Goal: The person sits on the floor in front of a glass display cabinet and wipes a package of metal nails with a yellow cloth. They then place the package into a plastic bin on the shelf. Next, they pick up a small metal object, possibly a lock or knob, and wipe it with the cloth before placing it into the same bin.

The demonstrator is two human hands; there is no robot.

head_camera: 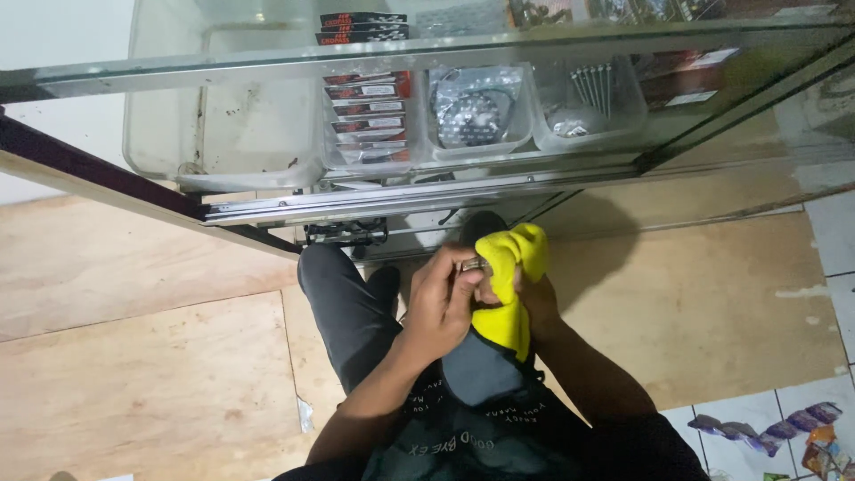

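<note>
Head view: looking straight down at a person standing close to a glass display case, both hands raised together in the centre of the frame.
Left hand [443, 298]: centre of the frame, fingers curled in a closed grip around a small metal part [473, 264], pinching it at the fingertips.
Small metal part: silvery and mostly hidden by fingers and cloth; its exact kind cannot be told.
Right hand [534, 298]: just right of the left hand, largely covered by a yellow cloth [509, 267]; its grip is closed on the cloth, pressing it against the metal part.
Yellow cloth: bright and soft, bunched up, draped from the fingertips down over the right palm, touching the part.
Legs: dark grey trousers [343, 307] run from the hands toward the case, with a dark shoe [476, 224] near its base.
Glass display case [463, 191]: fills the upper half of the frame, with a metal sliding rail along its lower edge.
Clear plastic bins [588, 134]: on the shelf behind the glass, upper centre, holding flat red-and-black packets, a bagged toothed metal part and long bolts.
Floor [142, 374]: pale plywood sheets at left and right; white tiles with scattered wrappers in the lower right corner.
</note>
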